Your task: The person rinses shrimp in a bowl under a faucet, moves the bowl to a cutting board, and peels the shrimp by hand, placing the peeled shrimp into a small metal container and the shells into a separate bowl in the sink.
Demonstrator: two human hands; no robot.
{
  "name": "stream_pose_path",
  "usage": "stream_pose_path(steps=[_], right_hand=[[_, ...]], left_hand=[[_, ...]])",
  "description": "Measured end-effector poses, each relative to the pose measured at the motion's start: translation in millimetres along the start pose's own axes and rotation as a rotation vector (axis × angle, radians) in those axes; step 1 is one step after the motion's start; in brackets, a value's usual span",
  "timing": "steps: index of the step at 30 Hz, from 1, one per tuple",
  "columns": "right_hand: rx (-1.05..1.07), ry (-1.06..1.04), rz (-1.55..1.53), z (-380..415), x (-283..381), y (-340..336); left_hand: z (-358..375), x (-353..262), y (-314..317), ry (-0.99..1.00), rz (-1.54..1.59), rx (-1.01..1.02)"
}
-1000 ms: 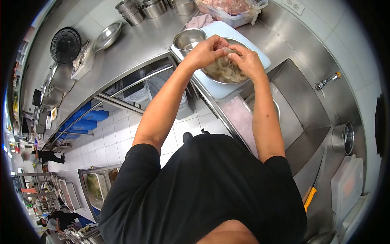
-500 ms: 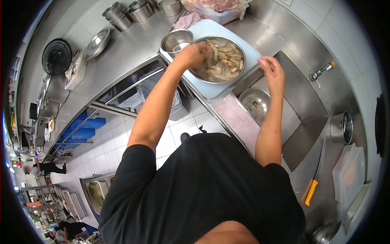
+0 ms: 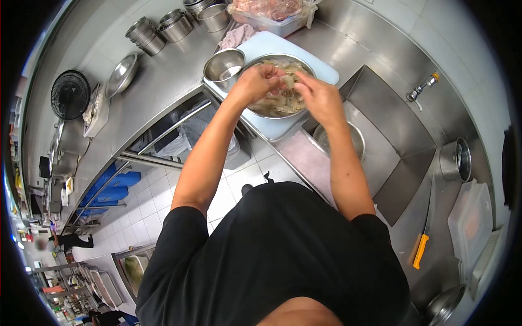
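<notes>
Both my hands meet above a wide metal bowl of raw shrimp in cloudy water. My left hand pinches a pale shrimp at its fingertips. From the other side, my right hand has its thumb and fingers closed on the same shrimp. Fingers cover part of it. Under the bowl lies a light blue cutting board, where a smaller metal bowl stands to the left. Partly behind my right forearm, another metal bowl sits in the sink.
A pink cloth covers the sink's front edge. At the right lies a knife with a yellow handle, near a metal pot and plastic lids. A tub of raw meat stands at the back, metal containers at the left.
My right hand has moved left from over the sink to meet my left hand above the shrimp bowl. My left hand has lifted a shrimp out, and the view has shifted slightly.
</notes>
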State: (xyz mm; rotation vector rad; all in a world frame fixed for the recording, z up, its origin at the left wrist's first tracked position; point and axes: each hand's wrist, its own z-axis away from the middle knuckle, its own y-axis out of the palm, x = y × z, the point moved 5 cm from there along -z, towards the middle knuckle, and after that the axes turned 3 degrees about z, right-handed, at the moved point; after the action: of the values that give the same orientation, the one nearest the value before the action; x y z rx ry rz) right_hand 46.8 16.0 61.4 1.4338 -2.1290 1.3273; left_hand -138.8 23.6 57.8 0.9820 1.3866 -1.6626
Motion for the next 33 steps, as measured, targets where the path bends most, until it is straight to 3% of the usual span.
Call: stream_pose_path(steps=[8,13,16,20,23,27,28,31,33], right_hand=[[0.151,0.043,0.067,-20,4,36],[0.226,0.173,-0.254,-19,-14,40],[0.247,0.21,-0.413,-16,-20,39],[0.206,0.281,-0.689,-13,-31,45],[0.11,0.183,-0.691,-12,-24,41],[-0.035,-0.071,-0.331,-13,-10,30],[-0.041,0.081,-0.357,-11,-13,30],[-0.053,0.03,-0.104,-9,-13,29],[-0.002,0.043,0.018,-6,-11,29]], left_hand=[[15,-6,-3,0.035,0.026,-0.066],[15,-1,-2,0.079,0.148,0.023],[19,-1,4,0.068,0.344,0.083],[14,15,20,0.129,1.025,0.217],[14,20,36,0.159,1.236,0.16],[21,11,35,0.151,0.867,-0.018],[22,11,35,0.174,0.684,-0.028],[19,12,28,0.171,0.386,0.012],[19,8,24,0.1,0.287,-0.074]])
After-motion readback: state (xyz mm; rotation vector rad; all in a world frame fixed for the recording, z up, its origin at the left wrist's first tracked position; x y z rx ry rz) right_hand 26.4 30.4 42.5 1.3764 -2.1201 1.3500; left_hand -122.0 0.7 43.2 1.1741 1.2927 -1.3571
